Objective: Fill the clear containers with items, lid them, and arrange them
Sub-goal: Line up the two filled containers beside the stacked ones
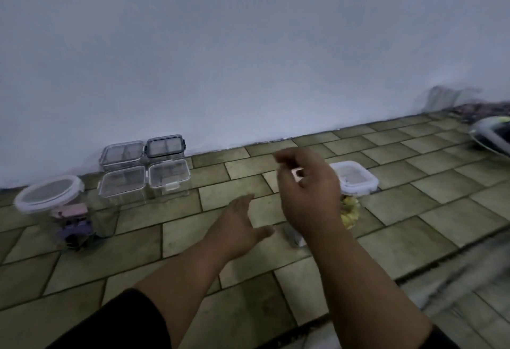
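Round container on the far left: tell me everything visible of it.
The round container is a clear plastic tub standing upright on the tiled floor near the wall, left of the four square boxes. A white-rimmed lid with a see-through centre sits on it. Pink and purple items show inside.

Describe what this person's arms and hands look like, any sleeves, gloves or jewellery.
The left hand and right hand wear no gloves. No watch, ring or bracelet shows, though the picture is blurry. Both forearms are uncovered. A black sleeve ends near the left elbow, and only a sliver of dark sleeve shows on the right arm at the frame's bottom edge.
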